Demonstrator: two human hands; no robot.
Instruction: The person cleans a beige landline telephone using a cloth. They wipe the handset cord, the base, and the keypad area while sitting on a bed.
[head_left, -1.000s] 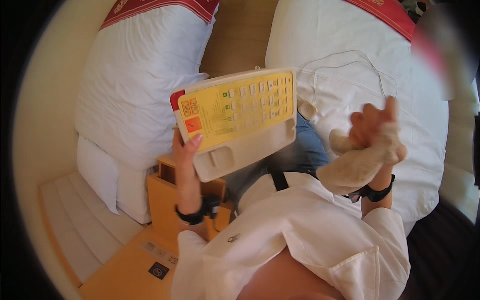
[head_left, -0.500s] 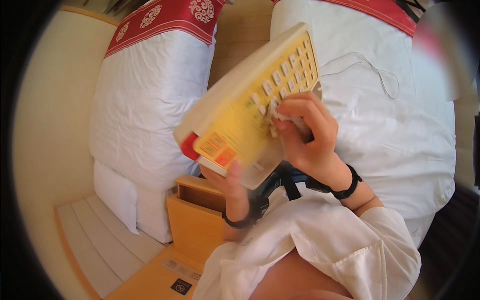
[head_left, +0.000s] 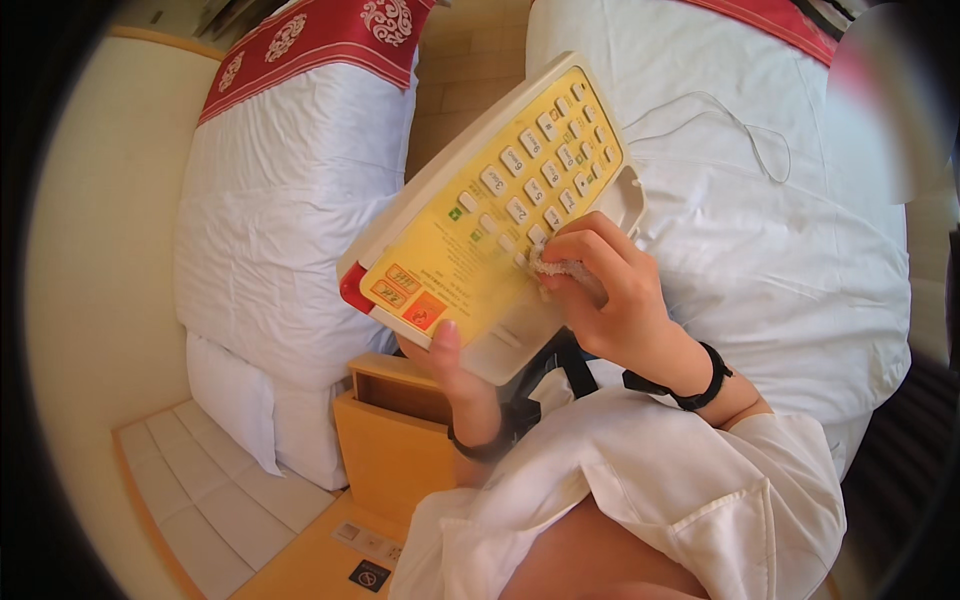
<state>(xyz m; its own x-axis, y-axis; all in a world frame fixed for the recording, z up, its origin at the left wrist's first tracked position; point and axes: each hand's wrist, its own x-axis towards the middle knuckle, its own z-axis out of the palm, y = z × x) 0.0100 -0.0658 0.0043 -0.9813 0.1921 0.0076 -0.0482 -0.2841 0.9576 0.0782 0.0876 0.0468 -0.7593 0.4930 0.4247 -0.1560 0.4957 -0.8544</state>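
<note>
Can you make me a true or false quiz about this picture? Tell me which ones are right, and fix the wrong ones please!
1. The left grip is holding the phone. True.

2. The right grip is empty. False: it pinches a pale cloth at the phone's keys.

3. The face of the phone is blue. False: it is mostly yellow.

4. A thin cable lies on the right bed. True.

5. The runner on the left bed is plain green. False: it is red with pale patterns.
</note>
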